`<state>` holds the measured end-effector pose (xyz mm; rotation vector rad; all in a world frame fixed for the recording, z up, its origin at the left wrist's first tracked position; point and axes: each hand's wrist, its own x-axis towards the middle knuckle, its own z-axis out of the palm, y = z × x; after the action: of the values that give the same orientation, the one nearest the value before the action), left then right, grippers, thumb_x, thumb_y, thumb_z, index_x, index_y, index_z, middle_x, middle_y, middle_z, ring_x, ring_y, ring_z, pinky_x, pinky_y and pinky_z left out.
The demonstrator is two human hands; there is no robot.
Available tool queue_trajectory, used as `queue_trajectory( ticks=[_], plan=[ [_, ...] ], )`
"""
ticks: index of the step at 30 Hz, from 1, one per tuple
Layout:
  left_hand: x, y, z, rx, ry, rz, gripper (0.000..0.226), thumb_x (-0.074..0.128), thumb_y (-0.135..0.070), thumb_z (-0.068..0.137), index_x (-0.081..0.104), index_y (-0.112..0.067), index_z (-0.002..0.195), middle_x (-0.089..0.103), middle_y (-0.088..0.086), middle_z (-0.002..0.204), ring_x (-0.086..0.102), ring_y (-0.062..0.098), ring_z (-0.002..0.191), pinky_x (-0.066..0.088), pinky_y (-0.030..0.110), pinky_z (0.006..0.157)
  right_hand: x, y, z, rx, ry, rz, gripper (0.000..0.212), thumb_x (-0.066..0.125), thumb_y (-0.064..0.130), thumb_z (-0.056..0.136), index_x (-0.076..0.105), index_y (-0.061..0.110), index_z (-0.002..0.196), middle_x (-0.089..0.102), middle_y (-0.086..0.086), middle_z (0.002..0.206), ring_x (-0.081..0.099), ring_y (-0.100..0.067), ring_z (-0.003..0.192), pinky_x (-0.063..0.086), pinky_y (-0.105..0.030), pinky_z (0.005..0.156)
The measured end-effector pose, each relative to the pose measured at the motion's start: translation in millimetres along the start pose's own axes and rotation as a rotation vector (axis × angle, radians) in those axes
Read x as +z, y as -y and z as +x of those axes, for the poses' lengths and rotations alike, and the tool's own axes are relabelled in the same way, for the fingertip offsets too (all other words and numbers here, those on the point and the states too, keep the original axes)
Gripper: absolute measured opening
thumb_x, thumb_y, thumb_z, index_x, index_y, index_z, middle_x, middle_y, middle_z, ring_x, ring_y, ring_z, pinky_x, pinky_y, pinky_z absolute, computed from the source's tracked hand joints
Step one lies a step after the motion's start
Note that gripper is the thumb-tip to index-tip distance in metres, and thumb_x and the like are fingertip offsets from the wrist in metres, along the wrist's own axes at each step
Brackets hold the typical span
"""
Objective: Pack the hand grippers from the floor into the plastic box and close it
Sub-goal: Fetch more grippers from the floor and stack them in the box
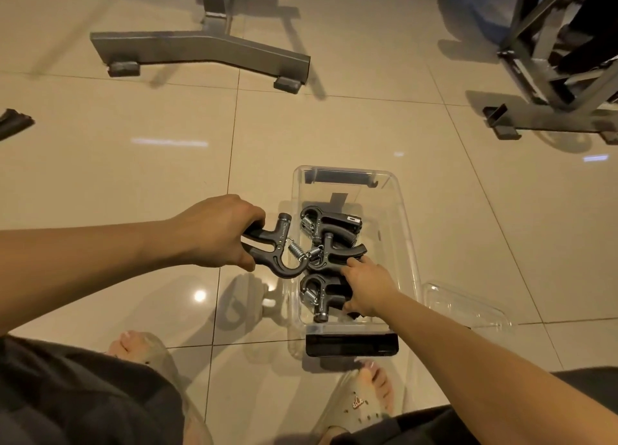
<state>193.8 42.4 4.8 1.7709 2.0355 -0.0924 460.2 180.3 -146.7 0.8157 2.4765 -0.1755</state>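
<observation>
**Hand grippers, four visible.** Each is matt black plastic with two curved handles, a hooked arm and a coiled steel spring. Three lie inside the plastic box:
- the far hand gripper, toward the box's far end;
- the middle hand gripper, at its centre;
- the near hand gripper, toward its near end.

**Hands.** The left hand is clenched round both handles of the fourth hand gripper. It holds this gripper off the floor, just beside the box's left wall, with the spring end over the left rim. The right hand reaches into the box and covers the near hand gripper's handles. Its fingertips touch a handle of the middle hand gripper; whether it grips anything cannot be told.

**Box.** There is one clear rectangular tub with rounded corners, standing open on glossy beige tiles. It has one black latch at the near end and one dark latch at the far end. One clear lid lies on the floor just beside the box's near right corner.

**Surroundings.** One grey metal frame stands toward the floor's far left, and a second metal frame toward the far right. Two feet in pale slippers are planted at the near edge.
</observation>
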Motion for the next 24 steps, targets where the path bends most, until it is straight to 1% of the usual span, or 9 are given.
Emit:
queue_trajectory(
  ticks=[4,8,11,16,19,22,24],
  plan=[
    [2,2,-2,-0.005,0.006,-0.002,0.047,0.084,-0.052,0.067,0.061,-0.025,0.098,0.061,-0.007,0.089,0.058,0.017,0.085,0.052,0.039,0.073,2,3,1,-0.004,-0.009,0.026,0.071,0.078,0.05,0.077,0.052,0.021,0.136,0.05,-0.003,0.128,0.046,-0.026,0.122,0.05,-0.041,0.093],
    [3,0,-2,-0.015,0.009,-0.044,0.049,0.085,-0.052,0.066,0.061,-0.026,0.1,0.062,-0.009,0.09,0.058,0.015,0.085,0.052,0.036,0.074,4,-1,1,0.037,-0.005,0.183,0.07,0.08,0.05,0.077,0.056,0.021,0.136,0.048,-0.003,0.129,0.044,-0.025,0.124,0.048,-0.041,0.101],
    [6,-1,-1,-0.025,0.005,-0.093,0.049,0.085,-0.054,0.065,0.061,-0.028,0.099,0.064,-0.011,0.091,0.059,0.014,0.086,0.051,0.033,0.073,5,-4,-2,0.047,-0.015,0.235,0.069,0.08,0.049,0.077,0.058,0.021,0.136,0.048,-0.003,0.129,0.044,-0.025,0.123,0.047,-0.041,0.103],
    [8,-5,0,-0.03,-0.011,-0.124,0.05,0.086,-0.054,0.063,0.062,-0.029,0.099,0.065,-0.012,0.092,0.061,0.014,0.087,0.053,0.036,0.076,10,-6,-6,0.086,-0.014,0.263,0.063,0.081,0.043,0.078,0.061,0.022,0.135,0.049,-0.005,0.128,0.045,-0.026,0.121,0.045,-0.041,0.104],
    [7,-8,2,-0.023,-0.01,-0.12,0.051,0.086,-0.054,0.063,0.062,-0.028,0.1,0.065,-0.011,0.093,0.061,0.015,0.087,0.053,0.037,0.076,7,-10,-6,0.117,-0.008,0.358,0.062,0.082,0.036,0.078,0.062,0.022,0.135,0.055,-0.004,0.129,0.053,-0.027,0.119,0.047,-0.038,0.102],
    [8,-10,2,-0.024,-0.007,-0.119,0.05,0.087,-0.053,0.064,0.062,-0.028,0.1,0.065,-0.01,0.093,0.061,0.015,0.086,0.053,0.036,0.076,1,-12,-8,0.173,0.012,0.53,0.053,0.084,0.028,0.077,0.067,0.022,0.126,0.067,-0.002,0.118,0.063,-0.024,0.11,0.052,-0.035,0.095],
    [8,-12,1,-0.022,-0.011,-0.116,0.05,0.086,-0.053,0.065,0.062,-0.028,0.1,0.065,-0.01,0.093,0.061,0.015,0.086,0.053,0.035,0.075,-4,-13,-10,0.197,0.015,0.591,0.052,0.084,0.027,0.077,0.067,0.018,0.125,0.07,-0.003,0.117,0.065,-0.024,0.107,0.053,-0.034,0.093]
  ],
)
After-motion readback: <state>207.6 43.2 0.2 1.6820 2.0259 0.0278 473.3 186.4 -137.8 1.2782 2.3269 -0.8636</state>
